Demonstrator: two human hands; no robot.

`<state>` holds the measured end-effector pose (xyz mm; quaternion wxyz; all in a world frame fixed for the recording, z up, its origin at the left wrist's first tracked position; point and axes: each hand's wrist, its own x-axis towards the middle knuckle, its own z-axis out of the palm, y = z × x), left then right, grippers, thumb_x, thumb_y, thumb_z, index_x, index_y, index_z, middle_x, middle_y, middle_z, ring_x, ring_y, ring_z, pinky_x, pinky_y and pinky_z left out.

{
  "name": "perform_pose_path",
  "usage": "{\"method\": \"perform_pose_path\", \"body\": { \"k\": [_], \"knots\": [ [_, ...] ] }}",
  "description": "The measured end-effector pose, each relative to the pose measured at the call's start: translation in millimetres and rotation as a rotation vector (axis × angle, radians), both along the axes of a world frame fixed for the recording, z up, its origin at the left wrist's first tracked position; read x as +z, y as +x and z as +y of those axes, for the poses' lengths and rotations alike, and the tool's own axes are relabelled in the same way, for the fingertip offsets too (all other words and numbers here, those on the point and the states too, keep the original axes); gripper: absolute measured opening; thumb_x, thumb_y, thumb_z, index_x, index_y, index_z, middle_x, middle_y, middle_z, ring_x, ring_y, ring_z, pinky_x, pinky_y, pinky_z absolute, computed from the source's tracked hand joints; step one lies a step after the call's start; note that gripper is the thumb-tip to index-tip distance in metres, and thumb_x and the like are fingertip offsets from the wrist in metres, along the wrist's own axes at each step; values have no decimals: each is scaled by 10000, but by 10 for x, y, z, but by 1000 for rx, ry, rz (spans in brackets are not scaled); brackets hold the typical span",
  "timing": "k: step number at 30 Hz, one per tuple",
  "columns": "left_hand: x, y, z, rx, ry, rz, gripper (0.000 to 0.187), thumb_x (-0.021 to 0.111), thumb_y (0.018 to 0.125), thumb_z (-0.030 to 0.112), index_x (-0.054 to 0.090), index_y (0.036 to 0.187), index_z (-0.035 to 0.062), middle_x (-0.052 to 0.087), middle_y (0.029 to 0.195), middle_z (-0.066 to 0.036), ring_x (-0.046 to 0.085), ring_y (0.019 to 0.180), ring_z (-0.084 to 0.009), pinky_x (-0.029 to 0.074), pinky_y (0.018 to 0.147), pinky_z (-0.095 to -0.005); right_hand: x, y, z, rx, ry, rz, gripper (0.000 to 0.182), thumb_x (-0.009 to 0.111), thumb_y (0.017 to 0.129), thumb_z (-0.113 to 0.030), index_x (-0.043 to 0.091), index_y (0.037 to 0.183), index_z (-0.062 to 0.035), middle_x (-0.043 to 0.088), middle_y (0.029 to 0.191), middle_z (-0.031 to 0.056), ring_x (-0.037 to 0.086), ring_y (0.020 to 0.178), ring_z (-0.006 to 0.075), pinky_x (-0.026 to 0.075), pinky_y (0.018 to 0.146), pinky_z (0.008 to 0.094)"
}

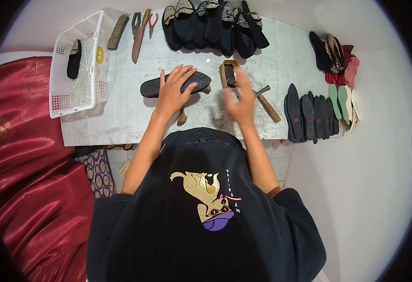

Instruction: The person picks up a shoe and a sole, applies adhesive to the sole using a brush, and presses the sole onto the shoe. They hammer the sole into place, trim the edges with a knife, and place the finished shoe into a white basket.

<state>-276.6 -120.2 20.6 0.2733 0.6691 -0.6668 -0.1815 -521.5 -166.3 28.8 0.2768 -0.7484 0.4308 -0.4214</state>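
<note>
My left hand (174, 90) lies with spread fingers across the upturned black sole of a slipper (150, 88). Below the slipper, part of a support with a rounded end (182, 117) shows on the table; the rest is hidden. Blurred by motion, my right hand (241, 101) hovers beside a small open box (223, 77), its thumb apart from its stretched fingers. I see nothing held in it. Just right of that hand lies a hammer (268, 108) with a wooden handle, its head partly covered by the fingers.
Several black slippers with patterned uppers (206, 23) line the table's back edge. Pliers (153, 23) and a sheathed tool (139, 40) lie left of them. A white basket (93, 75) holds one slipper. Stacked black soles (294, 113) and green pieces (342, 101) sit right.
</note>
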Motion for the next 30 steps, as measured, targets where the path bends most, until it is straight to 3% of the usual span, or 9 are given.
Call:
{"method": "perform_pose_path", "body": {
  "k": [4,7,9,14,16,21,24,25,30],
  "knots": [
    [29,-20,5,18,-19,8,458,615,999,428,632,1424,258,581,1493,16,418,1483,-242,102,1238,-652,-705,-1246,-114,-639,39,226,503,649,851,-42,613,1349,13,611,1375,214,573,1256,409,436,1087,484],
    [25,-25,-2,26,-6,30,488,620,995,440,621,1436,232,590,1491,-24,426,1483,-257,90,1242,-633,-1310,-1923,-45,-632,166,486,468,657,816,-31,644,1281,20,637,1295,205,595,1188,407,456,1054,479],
    [25,-4,-10,37,-3,61,506,635,985,444,615,1442,229,595,1485,-42,437,1476,-266,96,1239,-639,-1470,-2098,64,-387,287,572,491,690,779,-53,659,1265,5,641,1238,207,595,1172,404,462,1049,462],
    [191,13,-82,-14,14,69,582,740,913,411,601,1450,235,614,1449,-75,513,1399,-289,169,1219,-667,-1184,-1903,-8,-411,476,655,326,689,705,-121,658,1000,16,680,974,238,658,952,439,514,834,461],
    [210,-35,-114,-32,-60,73,612,782,869,431,624,1426,233,630,1416,-57,544,1354,-286,180,1212,-678,-1077,-1827,44,-612,728,611,295,653,751,-156,658,1000,2,700,961,254,661,945,459,517,835,470],
    [82,-253,-161,-144,-149,-64,484,790,845,475,727,1282,278,667,1288,17,560,1298,-249,189,1196,-698,-1010,-1881,422,-812,579,247,277,634,769,-188,638,932,36,714,885,224,685,808,396,515,770,454],
    [34,-279,-194,-133,-169,-104,330,764,879,442,778,1172,290,677,1222,29,571,1247,-239,250,1172,-669,-623,-1733,648,-925,575,-120,149,622,823,-95,622,943,-7,612,727,81,597,653,172,471,642,327],
    [36,-265,-194,-139,-176,-103,325,760,884,438,777,1173,291,679,1217,33,570,1248,-237,265,1166,-653,-610,-1730,713,-884,466,-152,151,581,837,-8,605,985,-24,589,762,43,565,667,111,449,616,275],
    [69,-98,-167,-253,-151,-110,461,690,928,507,688,1353,330,631,1348,-17,533,1306,-264,304,1161,-589,113,-1031,1027,-607,486,-438,209,628,837,17,605,1042,-14,640,918,66,615,754,132,517,676,266]
  ]
}}
